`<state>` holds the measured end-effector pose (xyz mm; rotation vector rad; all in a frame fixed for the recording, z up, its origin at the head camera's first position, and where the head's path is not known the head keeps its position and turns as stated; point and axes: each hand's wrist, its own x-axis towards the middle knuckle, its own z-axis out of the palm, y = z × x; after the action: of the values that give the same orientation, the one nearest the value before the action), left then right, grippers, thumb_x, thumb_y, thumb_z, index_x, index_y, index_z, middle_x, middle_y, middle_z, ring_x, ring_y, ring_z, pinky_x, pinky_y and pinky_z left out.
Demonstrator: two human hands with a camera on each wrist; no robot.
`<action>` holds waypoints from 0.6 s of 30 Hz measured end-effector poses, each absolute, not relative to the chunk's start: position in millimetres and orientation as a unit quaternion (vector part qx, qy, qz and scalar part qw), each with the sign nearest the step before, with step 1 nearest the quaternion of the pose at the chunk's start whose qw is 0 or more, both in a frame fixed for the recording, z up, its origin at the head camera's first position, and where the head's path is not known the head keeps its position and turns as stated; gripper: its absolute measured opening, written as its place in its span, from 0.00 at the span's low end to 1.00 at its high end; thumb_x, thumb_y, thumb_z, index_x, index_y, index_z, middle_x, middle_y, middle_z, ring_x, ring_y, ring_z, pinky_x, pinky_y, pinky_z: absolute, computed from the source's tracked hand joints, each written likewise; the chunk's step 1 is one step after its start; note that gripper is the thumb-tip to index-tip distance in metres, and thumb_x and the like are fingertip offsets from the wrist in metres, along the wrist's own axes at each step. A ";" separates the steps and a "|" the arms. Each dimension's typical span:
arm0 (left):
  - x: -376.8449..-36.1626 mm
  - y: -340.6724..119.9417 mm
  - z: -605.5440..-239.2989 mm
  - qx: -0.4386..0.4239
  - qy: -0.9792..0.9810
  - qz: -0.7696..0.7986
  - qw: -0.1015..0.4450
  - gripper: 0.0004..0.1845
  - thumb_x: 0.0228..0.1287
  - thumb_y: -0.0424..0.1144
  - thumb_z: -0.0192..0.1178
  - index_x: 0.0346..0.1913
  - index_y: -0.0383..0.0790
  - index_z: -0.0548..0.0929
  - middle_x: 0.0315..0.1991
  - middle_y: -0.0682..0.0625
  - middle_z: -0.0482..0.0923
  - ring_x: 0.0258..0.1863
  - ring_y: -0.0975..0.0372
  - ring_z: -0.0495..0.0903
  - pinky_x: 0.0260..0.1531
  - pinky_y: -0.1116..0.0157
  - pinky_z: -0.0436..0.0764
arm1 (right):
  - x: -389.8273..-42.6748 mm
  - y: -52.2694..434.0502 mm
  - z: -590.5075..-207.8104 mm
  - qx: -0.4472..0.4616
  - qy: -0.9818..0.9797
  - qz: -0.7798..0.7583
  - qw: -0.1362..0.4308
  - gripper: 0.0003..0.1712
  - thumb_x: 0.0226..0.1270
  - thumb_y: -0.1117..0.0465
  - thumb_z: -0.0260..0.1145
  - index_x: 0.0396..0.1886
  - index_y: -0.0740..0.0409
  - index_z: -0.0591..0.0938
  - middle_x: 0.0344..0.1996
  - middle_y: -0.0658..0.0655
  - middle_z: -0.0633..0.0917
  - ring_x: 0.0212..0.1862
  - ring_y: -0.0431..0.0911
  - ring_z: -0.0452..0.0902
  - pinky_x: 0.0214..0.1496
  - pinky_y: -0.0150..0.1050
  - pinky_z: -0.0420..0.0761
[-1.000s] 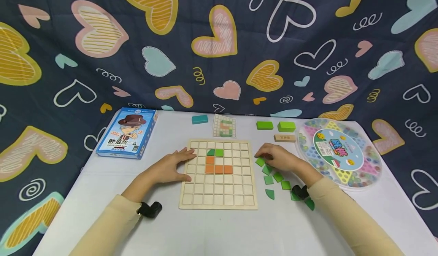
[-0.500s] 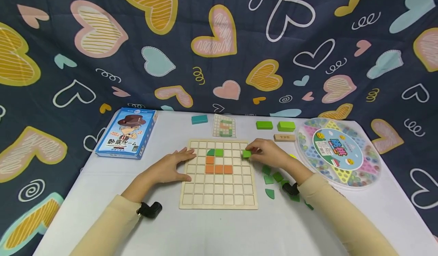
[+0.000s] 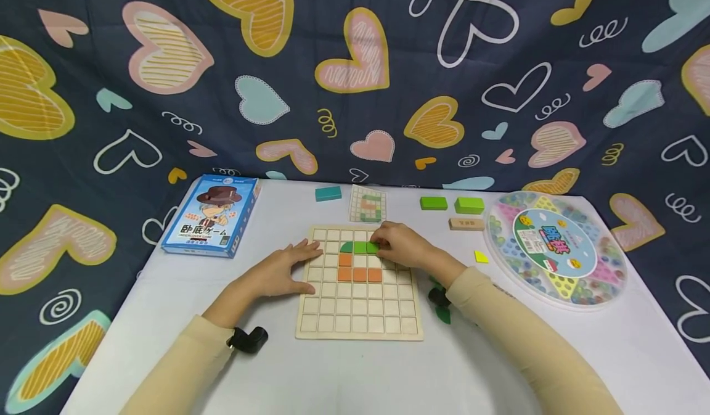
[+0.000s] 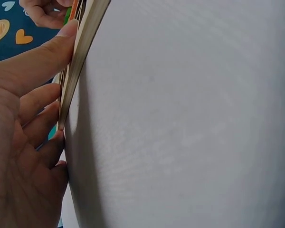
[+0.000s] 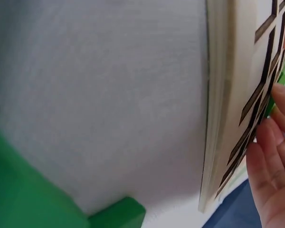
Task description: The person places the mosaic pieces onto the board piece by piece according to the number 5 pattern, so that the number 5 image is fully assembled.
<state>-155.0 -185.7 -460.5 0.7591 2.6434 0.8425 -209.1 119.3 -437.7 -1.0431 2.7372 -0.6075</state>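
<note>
Green square tile (image 3: 373, 248) sits under your right hand's (image 3: 400, 246) fingertips, in the second row from the far edge of the wooden grid board (image 3: 357, 316), touching the green square (image 3: 360, 248) already seated on its left, with the green quarter-round piece (image 3: 344, 247) one cell further left. Your right fingers curl down onto the tile and appear to pinch or press it; your knuckles cover its right side, so you cannot tell whether it lies flat in its cell. Your left hand (image 3: 280, 272) rests flat, fingers straight, against the board's left edge. Three orange tiles (image 3: 359, 274) form an L just nearer you. The right wrist view shows only the board's edge (image 5: 217, 118), a sliver of green by your fingertips (image 5: 275, 142) and blurred green pieces; the left wrist view shows fingers (image 4: 33, 66) against the rim. Your right sleeve hides most of the loose green pieces (image 3: 444, 314) off the board's right edge.
</note>
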 end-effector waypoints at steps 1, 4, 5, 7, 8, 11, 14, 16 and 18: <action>-155.0 -185.8 -459.9 0.261 0.911 0.290 0.133 0.44 0.47 0.53 0.72 0.68 0.44 0.68 0.73 0.51 0.58 0.74 0.52 0.51 0.70 0.44 0.52 | -208.9 118.7 -437.5 -0.346 0.914 -0.197 0.075 0.13 0.59 0.63 0.69 0.44 0.57 0.84 0.38 0.52 0.81 0.36 0.40 0.73 0.40 0.34 0.78; -155.1 -186.1 -458.5 0.263 0.910 0.290 0.134 0.44 0.47 0.54 0.72 0.68 0.43 0.68 0.72 0.50 0.58 0.74 0.51 0.51 0.70 0.43 0.52 | -207.7 116.8 -436.5 -0.331 0.921 -0.188 0.080 0.13 0.59 0.63 0.69 0.44 0.58 0.84 0.38 0.52 0.81 0.37 0.41 0.74 0.42 0.35 0.79; -155.2 -186.1 -458.1 0.265 0.910 0.290 0.134 0.44 0.47 0.54 0.72 0.68 0.43 0.68 0.72 0.50 0.58 0.74 0.51 0.51 0.70 0.44 0.52 | -207.4 116.1 -436.1 -0.325 0.923 -0.186 0.081 0.12 0.59 0.63 0.69 0.44 0.58 0.84 0.38 0.53 0.81 0.38 0.41 0.75 0.42 0.35 0.79; -155.2 -186.1 -457.6 0.268 0.909 0.290 0.133 0.44 0.47 0.54 0.72 0.68 0.43 0.68 0.72 0.50 0.58 0.74 0.51 0.51 0.70 0.44 0.52 | -207.0 114.5 -435.3 -0.316 0.927 -0.183 0.085 0.12 0.58 0.64 0.69 0.43 0.58 0.84 0.38 0.53 0.81 0.39 0.42 0.76 0.43 0.37 0.80; -155.2 -186.1 -457.4 0.270 0.909 0.291 0.132 0.44 0.47 0.53 0.72 0.68 0.42 0.68 0.72 0.49 0.58 0.74 0.51 0.51 0.70 0.44 0.52 | -206.9 113.7 -434.8 -0.312 0.928 -0.183 0.087 0.12 0.58 0.64 0.69 0.42 0.59 0.83 0.38 0.54 0.81 0.39 0.43 0.76 0.44 0.37 0.80; -155.2 -185.9 -457.4 0.271 0.908 0.292 0.131 0.44 0.47 0.54 0.71 0.68 0.42 0.68 0.72 0.49 0.58 0.74 0.51 0.51 0.70 0.44 0.52 | -207.3 111.7 -432.7 -0.302 0.930 -0.184 0.096 0.11 0.57 0.65 0.70 0.41 0.59 0.83 0.37 0.55 0.81 0.39 0.44 0.76 0.44 0.39 0.80; -155.3 -185.9 -457.7 0.271 0.908 0.293 0.130 0.44 0.48 0.54 0.71 0.68 0.42 0.68 0.72 0.49 0.58 0.74 0.50 0.51 0.70 0.43 0.52 | -207.8 113.3 -429.5 -0.297 0.927 -0.197 0.113 0.14 0.57 0.63 0.70 0.44 0.59 0.83 0.39 0.55 0.81 0.41 0.45 0.77 0.46 0.39 0.80; -155.1 -185.9 -457.4 0.270 0.907 0.294 0.131 0.44 0.48 0.54 0.71 0.68 0.42 0.68 0.72 0.49 0.58 0.74 0.50 0.51 0.70 0.43 0.52 | -207.7 118.5 -426.9 -0.292 0.922 -0.220 0.123 0.17 0.57 0.62 0.70 0.47 0.60 0.82 0.41 0.55 0.82 0.43 0.46 0.78 0.48 0.40 0.80; -154.6 -185.7 -456.4 0.272 0.906 0.296 0.131 0.44 0.48 0.53 0.72 0.68 0.41 0.68 0.72 0.49 0.58 0.74 0.50 0.51 0.71 0.45 0.52 | -206.9 129.1 -425.6 -0.283 0.915 -0.256 0.131 0.20 0.59 0.60 0.70 0.51 0.61 0.80 0.44 0.56 0.82 0.47 0.48 0.79 0.50 0.42 0.80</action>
<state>-154.6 -185.7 -456.4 0.7888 2.6309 0.8599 -206.9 129.1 -425.6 -0.8215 2.6583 -0.7424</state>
